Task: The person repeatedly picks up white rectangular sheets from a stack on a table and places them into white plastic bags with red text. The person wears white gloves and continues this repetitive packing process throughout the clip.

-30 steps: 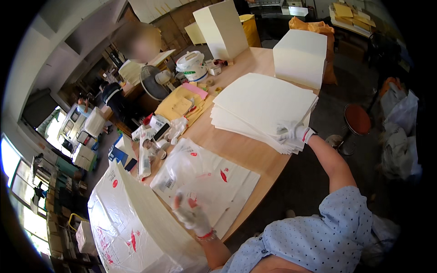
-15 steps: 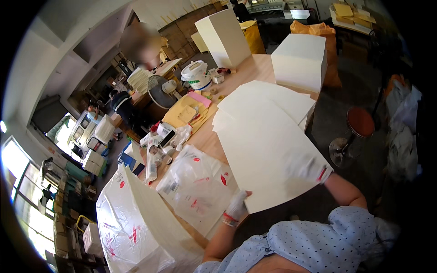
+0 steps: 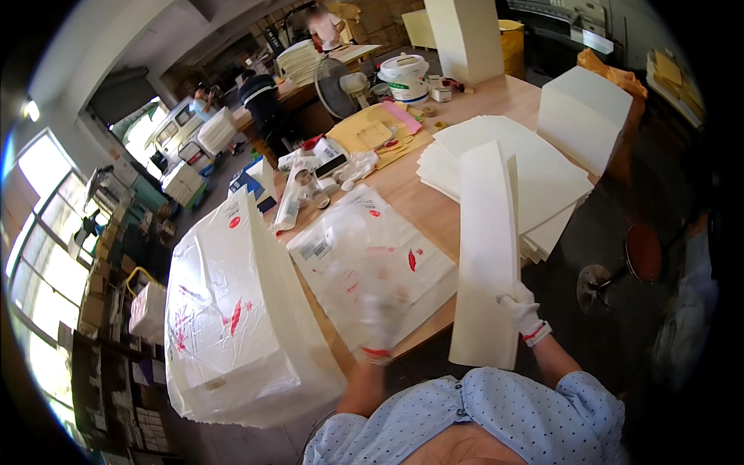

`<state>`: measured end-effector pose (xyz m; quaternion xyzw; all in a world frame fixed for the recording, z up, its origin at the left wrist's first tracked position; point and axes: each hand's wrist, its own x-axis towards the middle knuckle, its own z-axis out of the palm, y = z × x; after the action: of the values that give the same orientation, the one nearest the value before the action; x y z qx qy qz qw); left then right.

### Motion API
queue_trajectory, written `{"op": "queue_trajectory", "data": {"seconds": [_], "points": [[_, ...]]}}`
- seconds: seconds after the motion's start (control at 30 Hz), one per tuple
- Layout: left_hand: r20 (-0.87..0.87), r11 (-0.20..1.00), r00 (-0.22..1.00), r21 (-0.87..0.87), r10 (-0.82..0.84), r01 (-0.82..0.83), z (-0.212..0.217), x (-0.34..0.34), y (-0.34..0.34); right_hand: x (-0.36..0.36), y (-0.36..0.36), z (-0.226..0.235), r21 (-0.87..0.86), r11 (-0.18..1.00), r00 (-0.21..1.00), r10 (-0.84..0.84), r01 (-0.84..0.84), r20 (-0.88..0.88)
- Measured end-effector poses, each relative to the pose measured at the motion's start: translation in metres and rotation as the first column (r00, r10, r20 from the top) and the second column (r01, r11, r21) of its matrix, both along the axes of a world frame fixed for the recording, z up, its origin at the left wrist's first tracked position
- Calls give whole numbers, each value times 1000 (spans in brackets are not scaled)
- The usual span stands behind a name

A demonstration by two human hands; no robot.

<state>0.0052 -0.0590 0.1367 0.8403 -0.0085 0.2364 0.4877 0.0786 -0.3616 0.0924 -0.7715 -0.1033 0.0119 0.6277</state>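
Note:
A large white paper sheet [image 3: 484, 263], curved over into a narrow upright shape, stands in front of me at the table's near edge. My right hand [image 3: 521, 311], in a white glove, is closed on its right edge low down. My left hand [image 3: 381, 314], gloved too, is off the sheet and over the flat clear plastic bag [image 3: 372, 267] with red marks; motion smears its fingers. Behind the held sheet lies a fanned pile of white sheets [image 3: 535, 167]. Left of the bag is a tall stack wrapped in clear plastic [image 3: 240, 325].
A white block of stacked sheets [image 3: 581, 120] stands at the table's right end. A white bucket [image 3: 404, 77], a fan [image 3: 333, 87], yellow envelopes [image 3: 372, 136] and a phone [image 3: 331, 165] lie farther back. A red stool [image 3: 643, 253] stands right of the table. Other people are in the background.
My left hand has let go of the sheet and moved left over the plastic bag. The sheet, spread wide before, is now curved narrow in my right hand. The view has shifted left.

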Motion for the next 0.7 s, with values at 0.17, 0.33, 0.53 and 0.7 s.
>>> {"op": "queue_trajectory", "data": {"seconds": [0.17,0.33,0.53,0.7], "points": [[-457,899,780,127,429,-420,85,0,98,-15,-23,68,-66,993,988,103,-96,113],[99,475,974,-860,-202,186,57,42,84,-38,-27,117,-225,971,960,134,-77,248],[-186,416,942,-908,-279,-55,-32,132,162,-26,-7,44,-716,686,880,412,-129,237],[153,540,882,-740,-446,402,4,120,62,13,62,64,-946,180,801,587,-270,-117]]}}
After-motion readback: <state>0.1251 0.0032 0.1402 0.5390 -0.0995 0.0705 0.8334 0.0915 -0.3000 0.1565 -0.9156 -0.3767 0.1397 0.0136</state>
